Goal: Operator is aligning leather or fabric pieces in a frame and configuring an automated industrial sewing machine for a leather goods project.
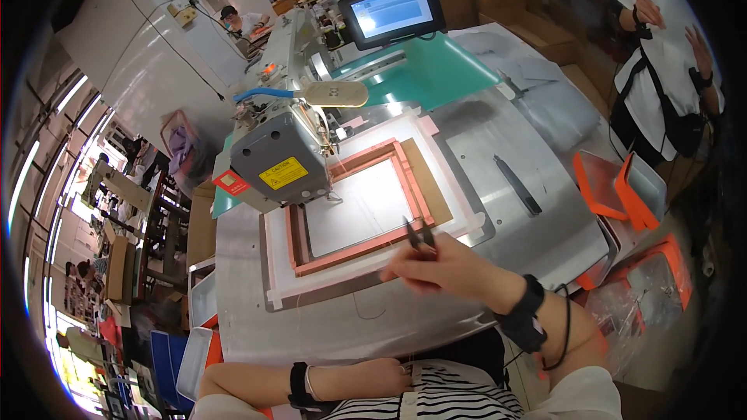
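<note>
My right hand (443,266) is closed around a pair of dark thread snips (420,235), their points up over the near right corner of a pink-edged frame (358,257). Inside that frame lies a white sheet (366,210). My left hand (373,379) is drawn back against my striped shirt, its fingers curled; whatever they may hold is too small to make out. Above the left part of the frame stands the grey head (280,157) of a sewing machine, its needle area close to the sheet. A loose thread (369,315) lies on the metal table near the frame.
A utility knife (517,184) lies on the metal table (537,241) to the right. A lit screen (391,12) stands behind the machine, beside a green sheet (436,70). Orange-rimmed trays (622,187) sit at the right edge. A person in white (661,62) stands beyond them.
</note>
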Available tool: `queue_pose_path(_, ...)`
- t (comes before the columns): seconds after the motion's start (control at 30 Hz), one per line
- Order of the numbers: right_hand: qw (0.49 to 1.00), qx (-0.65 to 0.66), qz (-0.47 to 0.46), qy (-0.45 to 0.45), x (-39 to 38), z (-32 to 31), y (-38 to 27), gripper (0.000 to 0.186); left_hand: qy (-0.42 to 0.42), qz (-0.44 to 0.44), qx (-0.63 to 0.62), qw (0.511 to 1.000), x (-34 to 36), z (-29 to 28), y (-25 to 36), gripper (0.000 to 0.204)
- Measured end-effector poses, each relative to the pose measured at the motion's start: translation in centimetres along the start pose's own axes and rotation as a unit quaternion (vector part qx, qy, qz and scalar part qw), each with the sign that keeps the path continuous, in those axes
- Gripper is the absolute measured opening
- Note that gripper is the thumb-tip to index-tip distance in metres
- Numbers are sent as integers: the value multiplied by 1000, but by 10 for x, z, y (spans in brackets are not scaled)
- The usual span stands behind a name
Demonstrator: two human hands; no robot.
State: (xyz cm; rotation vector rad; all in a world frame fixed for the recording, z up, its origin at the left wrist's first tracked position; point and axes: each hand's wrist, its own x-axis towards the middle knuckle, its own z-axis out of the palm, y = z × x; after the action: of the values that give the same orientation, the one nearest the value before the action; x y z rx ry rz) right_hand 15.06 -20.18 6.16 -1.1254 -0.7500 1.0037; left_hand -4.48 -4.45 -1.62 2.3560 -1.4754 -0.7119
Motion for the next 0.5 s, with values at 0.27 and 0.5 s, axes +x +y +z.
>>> queue_pose_path(0.27,942,-69,306,119,-217,-31,59,18,338,-127,209,909,-31,-141,-23,39)
queue_pose_path(0.5,836,-298,401,227,-332,-12,85,14,333,-243,500,762,-43,-204,-107,31)
